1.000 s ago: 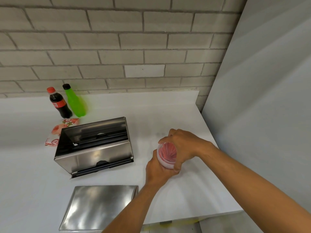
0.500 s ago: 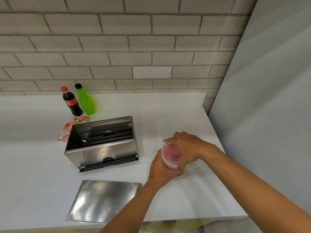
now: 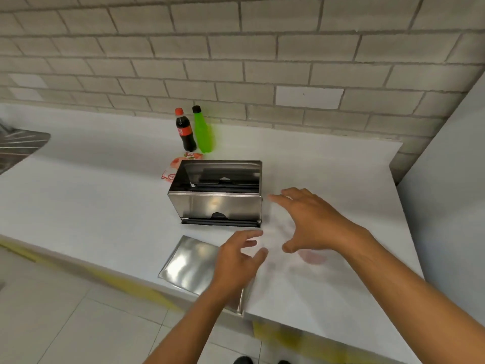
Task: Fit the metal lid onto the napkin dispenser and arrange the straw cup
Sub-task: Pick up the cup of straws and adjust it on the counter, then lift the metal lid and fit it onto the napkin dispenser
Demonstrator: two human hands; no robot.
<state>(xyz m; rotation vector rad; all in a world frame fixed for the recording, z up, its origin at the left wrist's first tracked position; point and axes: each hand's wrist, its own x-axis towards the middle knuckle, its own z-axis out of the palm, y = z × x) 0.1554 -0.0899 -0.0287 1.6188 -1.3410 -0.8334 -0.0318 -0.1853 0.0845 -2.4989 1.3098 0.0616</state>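
Note:
The steel napkin dispenser (image 3: 217, 206) stands open-topped in the middle of the white counter. Its flat metal lid (image 3: 187, 264) lies at the counter's front edge, just below the dispenser. My left hand (image 3: 240, 261) hovers over the lid's right part, fingers spread, holding nothing. My right hand (image 3: 312, 222) is spread open to the right of the dispenser. The straw cup (image 3: 313, 257) shows only as a blurred pink patch on the counter under my right palm, apart from both hands.
A cola bottle (image 3: 185, 131) and a green bottle (image 3: 203, 132) stand behind the dispenser by the brick wall. A red-and-white packet (image 3: 174, 169) lies at the dispenser's back left. A steel sink drainer (image 3: 18, 148) is at the far left. A grey panel (image 3: 451, 179) bounds the right side.
Both hands have let go of the straw cup and opened. They moved left toward the dispenser and lid, and the camera view shifted left.

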